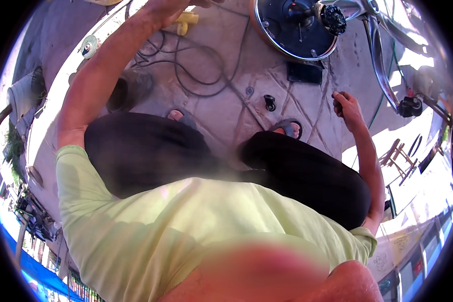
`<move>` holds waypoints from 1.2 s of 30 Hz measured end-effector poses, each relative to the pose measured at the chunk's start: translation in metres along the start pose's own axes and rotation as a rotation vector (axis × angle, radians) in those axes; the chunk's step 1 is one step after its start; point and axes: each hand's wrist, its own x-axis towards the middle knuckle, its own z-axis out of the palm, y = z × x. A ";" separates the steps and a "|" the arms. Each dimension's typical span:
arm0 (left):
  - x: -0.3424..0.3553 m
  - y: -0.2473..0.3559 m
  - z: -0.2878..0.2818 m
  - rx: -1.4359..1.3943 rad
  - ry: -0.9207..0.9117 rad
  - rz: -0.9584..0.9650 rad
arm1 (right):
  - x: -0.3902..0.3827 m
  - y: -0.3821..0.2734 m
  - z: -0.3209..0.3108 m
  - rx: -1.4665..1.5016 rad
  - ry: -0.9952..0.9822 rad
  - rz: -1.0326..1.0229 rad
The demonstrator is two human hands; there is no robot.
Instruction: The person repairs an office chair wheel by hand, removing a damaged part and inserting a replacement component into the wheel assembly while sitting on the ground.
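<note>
My left arm reaches up and away to the top edge, where my left hand is mostly cut off, just above a yellow object; its grip is not visible. My right hand is raised on the right with its fingers curled around a small dark tool. Ahead of it stands a round dark wheel with a chrome rim, and a curved chrome bar runs down from it. Below are my black trousers and sandalled feet.
Black cables loop over the concrete floor. A flat black object and a small black part lie near the wheel. A dark round pot sits at the left, a small disc beyond it, and a wooden frame at the right.
</note>
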 end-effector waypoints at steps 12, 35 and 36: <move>-0.001 -0.007 0.013 0.035 -0.018 -0.096 | 0.121 -0.057 0.038 0.448 0.015 -0.213; -0.035 -0.016 0.003 0.132 0.017 -0.205 | 0.132 -0.055 0.087 -0.530 0.357 -0.768; -0.033 -0.015 0.004 0.134 0.015 -0.224 | 0.117 -0.049 0.096 -0.472 0.295 -0.738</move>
